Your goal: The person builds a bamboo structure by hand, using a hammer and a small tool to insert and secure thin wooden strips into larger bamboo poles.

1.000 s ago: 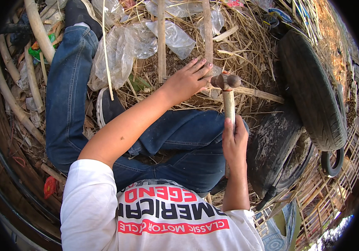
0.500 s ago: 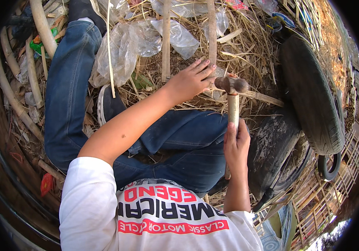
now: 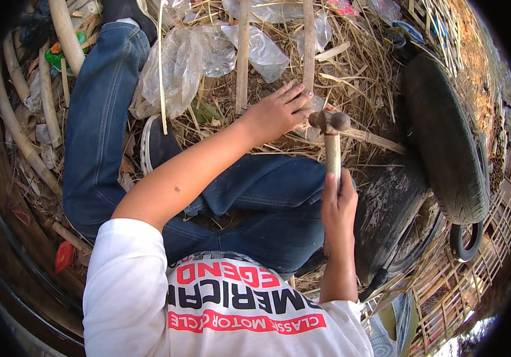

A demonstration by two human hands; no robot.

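My right hand (image 3: 340,205) grips the wooden handle of a hammer (image 3: 333,152), closed around it. The hammer's rusty, rounded head (image 3: 329,121) is up by the fingertips of my left hand (image 3: 276,116). That hand lies palm down with its fingers stretched out, over the near end of a bamboo strip (image 3: 309,50). A second bamboo strip (image 3: 242,59) runs alongside to the left. From behind the hammer a crosswise bamboo piece (image 3: 377,141) sticks out to the right. What lies under my left palm is hidden.
Clear plastic bags (image 3: 178,71) and straw (image 3: 356,77) litter the ground ahead. On the right a black tyre (image 3: 443,137) leans near a dark, scuffed rounded object (image 3: 389,208). Curved bamboo poles (image 3: 20,134) lie left of my bent legs. A woven bamboo lattice (image 3: 446,285) stands lower right.
The whole view has shifted slightly, with the ground and strips a little further right. My hands and the hammer hold nearly the same pose.
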